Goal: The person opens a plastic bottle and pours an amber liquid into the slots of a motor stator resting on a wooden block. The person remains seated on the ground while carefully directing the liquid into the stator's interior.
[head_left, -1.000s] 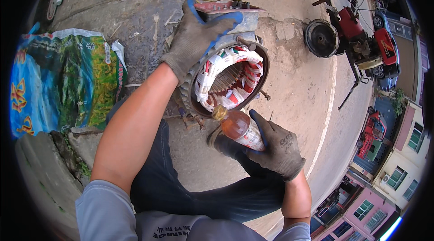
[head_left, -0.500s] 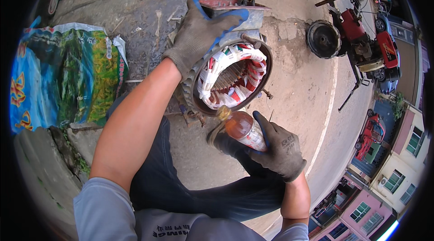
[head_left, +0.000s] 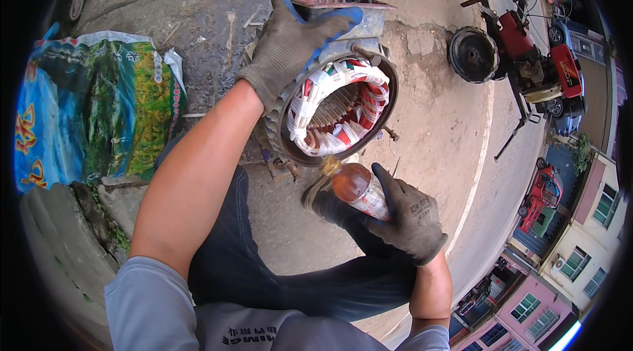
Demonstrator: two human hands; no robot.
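Note:
An electric motor housing (head_left: 390,110) lies with its open end toward me, its ring of stator windings (head_left: 304,114) wrapped in white and red tape. My left hand (head_left: 288,41), in a grey glove with blue edges, holds the top of the housing, thumb and index finger wide apart; its other fingers are hidden. In my right hand (head_left: 415,222), gloved alike, is a plastic bottle (head_left: 353,183) of reddish-brown liquid. The bottle is tilted, its yellowish neck just below the housing's lower rim. Whether the neck touches the rim I cannot tell.
A reddish metal plate (head_left: 336,0) sits behind my left hand. Left lies a colourful printed sack (head_left: 99,107). To the right stands a red engine-driven machine (head_left: 514,41) with a black wheel, and beyond it a red vehicle (head_left: 542,193). Bolts (head_left: 392,133) stick out from the housing.
The bottle in my right hand has shifted very slightly to the right. My left hand stays on the motor housing.

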